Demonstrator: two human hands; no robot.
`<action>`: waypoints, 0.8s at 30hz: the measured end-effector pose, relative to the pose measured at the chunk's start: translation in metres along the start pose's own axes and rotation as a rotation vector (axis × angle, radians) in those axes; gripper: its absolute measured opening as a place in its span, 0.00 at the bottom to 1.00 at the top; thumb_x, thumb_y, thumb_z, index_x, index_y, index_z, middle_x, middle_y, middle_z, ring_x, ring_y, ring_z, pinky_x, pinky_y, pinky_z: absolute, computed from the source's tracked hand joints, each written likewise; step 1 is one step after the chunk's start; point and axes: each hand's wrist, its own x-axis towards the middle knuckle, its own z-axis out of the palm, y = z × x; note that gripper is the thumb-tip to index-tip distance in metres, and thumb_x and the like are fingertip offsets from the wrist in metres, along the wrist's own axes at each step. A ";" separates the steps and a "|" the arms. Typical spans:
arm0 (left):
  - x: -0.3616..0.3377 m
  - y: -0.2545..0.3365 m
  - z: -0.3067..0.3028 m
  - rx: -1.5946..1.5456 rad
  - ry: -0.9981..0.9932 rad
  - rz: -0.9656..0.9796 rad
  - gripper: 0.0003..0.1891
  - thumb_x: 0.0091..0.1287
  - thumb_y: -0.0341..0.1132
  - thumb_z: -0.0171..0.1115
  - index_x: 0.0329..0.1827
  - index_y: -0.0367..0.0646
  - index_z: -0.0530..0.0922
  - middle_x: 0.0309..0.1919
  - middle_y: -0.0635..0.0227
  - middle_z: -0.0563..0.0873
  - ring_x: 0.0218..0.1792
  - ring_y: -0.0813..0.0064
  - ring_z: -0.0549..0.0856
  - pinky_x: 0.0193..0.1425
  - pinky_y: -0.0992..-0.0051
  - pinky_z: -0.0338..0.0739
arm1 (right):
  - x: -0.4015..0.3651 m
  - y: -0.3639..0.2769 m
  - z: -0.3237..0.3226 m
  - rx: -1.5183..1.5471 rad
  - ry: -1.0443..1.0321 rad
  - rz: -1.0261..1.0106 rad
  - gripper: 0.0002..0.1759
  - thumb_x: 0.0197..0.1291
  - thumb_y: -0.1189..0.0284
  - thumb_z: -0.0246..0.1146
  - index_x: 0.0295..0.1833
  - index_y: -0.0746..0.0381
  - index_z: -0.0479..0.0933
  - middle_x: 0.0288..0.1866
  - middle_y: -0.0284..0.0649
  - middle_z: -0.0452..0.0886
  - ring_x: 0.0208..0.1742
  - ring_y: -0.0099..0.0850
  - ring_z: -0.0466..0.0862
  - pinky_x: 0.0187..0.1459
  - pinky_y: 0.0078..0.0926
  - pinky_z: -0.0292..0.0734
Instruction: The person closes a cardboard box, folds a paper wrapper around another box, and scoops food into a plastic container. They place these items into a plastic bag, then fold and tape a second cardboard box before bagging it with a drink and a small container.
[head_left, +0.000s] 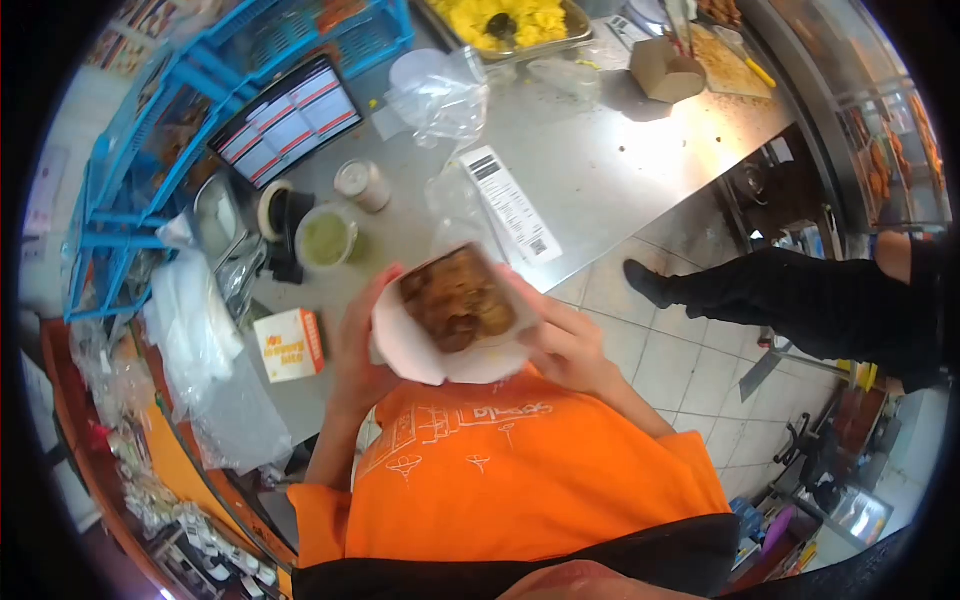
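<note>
Between my two hands is a white paper takeout box, its top open and tilted toward me. Brown cooked food pieces fill it. My left hand is wrapped round the box's left side, and my right hand grips its right side. The box is in front of my orange shirt, above the near edge of the steel table. Just beyond it lies a long printed receipt beside a clear plastic bag. A lidded tub of green sauce stands left of the box.
A tablet leans by blue plastic crates. A can, a small orange-and-white box and plastic bags are at left. A yellow food tray and cardboard box stand at back. Another person's leg is at right.
</note>
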 end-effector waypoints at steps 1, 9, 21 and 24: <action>-0.034 -0.022 -0.011 -0.001 0.033 -0.036 0.50 0.46 0.32 0.82 0.72 0.38 0.60 0.64 0.50 0.74 0.64 0.54 0.76 0.69 0.59 0.70 | 0.008 0.001 0.021 0.157 -0.044 0.006 0.07 0.52 0.86 0.64 0.34 0.66 0.73 0.72 0.62 0.66 0.69 0.53 0.74 0.61 0.36 0.75; -0.126 -0.061 -0.056 0.242 0.201 0.074 0.24 0.56 0.37 0.76 0.53 0.42 0.76 0.55 0.59 0.82 0.59 0.56 0.80 0.71 0.54 0.67 | 0.017 0.011 0.176 0.903 0.138 0.526 0.37 0.58 0.85 0.62 0.74 0.61 0.63 0.74 0.42 0.66 0.68 0.37 0.72 0.68 0.36 0.68; -0.079 -0.041 -0.064 0.430 0.306 -0.346 0.22 0.52 0.40 0.76 0.51 0.51 0.80 0.53 0.68 0.72 0.43 0.62 0.78 0.53 0.62 0.74 | 0.022 0.003 0.131 -0.153 -0.416 -0.191 0.26 0.56 0.74 0.64 0.63 0.52 0.78 0.57 0.42 0.79 0.46 0.40 0.77 0.48 0.35 0.72; -0.070 -0.034 -0.082 0.182 -0.088 -0.385 0.26 0.47 0.42 0.79 0.50 0.54 0.81 0.54 0.67 0.71 0.43 0.64 0.79 0.50 0.66 0.75 | 0.049 -0.012 0.123 -0.251 -0.653 -0.045 0.24 0.53 0.66 0.70 0.58 0.52 0.79 0.47 0.40 0.74 0.44 0.37 0.74 0.49 0.35 0.72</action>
